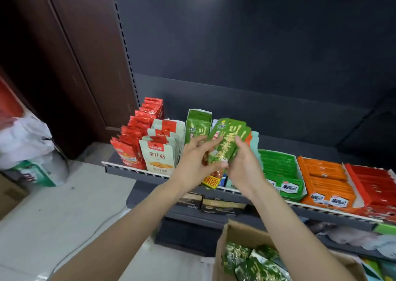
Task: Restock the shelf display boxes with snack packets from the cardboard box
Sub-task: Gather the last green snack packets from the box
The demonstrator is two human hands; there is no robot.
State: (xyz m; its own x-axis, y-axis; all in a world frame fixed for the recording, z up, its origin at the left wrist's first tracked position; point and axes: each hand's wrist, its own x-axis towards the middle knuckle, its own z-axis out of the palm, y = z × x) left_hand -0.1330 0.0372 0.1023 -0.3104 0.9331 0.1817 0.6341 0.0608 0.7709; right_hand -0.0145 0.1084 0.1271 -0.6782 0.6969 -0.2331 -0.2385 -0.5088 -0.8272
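While green display box [198, 126] at shelf [137, 171] front edge is standing part-filled, left hand [192, 162] and right hand [244, 165] are gripping green snack packets [228, 143] just before it; cardboard box [235, 233] holding more.

Two bare forearms — no sleeves, watch or rings — ending in left hand [194, 160] and right hand [243, 165].

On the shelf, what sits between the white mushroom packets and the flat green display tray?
In the head view: the upright green display box, and before it the stack of green packets held by both hands.
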